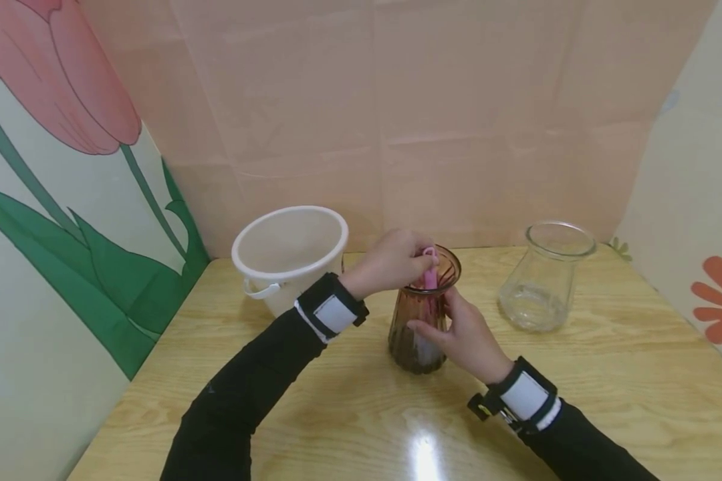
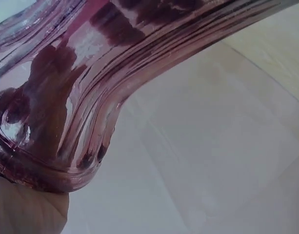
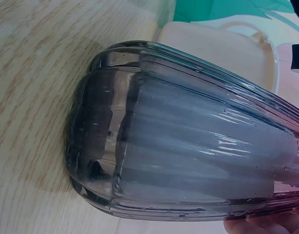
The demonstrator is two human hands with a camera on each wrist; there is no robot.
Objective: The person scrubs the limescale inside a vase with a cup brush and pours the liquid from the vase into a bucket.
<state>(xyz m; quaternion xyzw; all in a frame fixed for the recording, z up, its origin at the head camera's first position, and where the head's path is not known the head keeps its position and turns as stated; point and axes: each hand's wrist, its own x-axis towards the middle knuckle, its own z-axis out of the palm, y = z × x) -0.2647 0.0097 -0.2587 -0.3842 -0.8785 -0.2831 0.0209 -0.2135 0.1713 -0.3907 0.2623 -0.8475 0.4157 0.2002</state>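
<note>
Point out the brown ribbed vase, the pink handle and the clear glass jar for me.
brown ribbed vase (image 1: 414,342): head view, lower ribbed body.
pink handle (image 1: 430,275): head view, part standing in the vase mouth.
clear glass jar (image 1: 541,284): head view, middle of its wall.

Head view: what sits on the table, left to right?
White bucket → ribbed brown vase, gripped by the right hand, with the left hand holding a pink handle at its mouth → clear glass vase.
</note>
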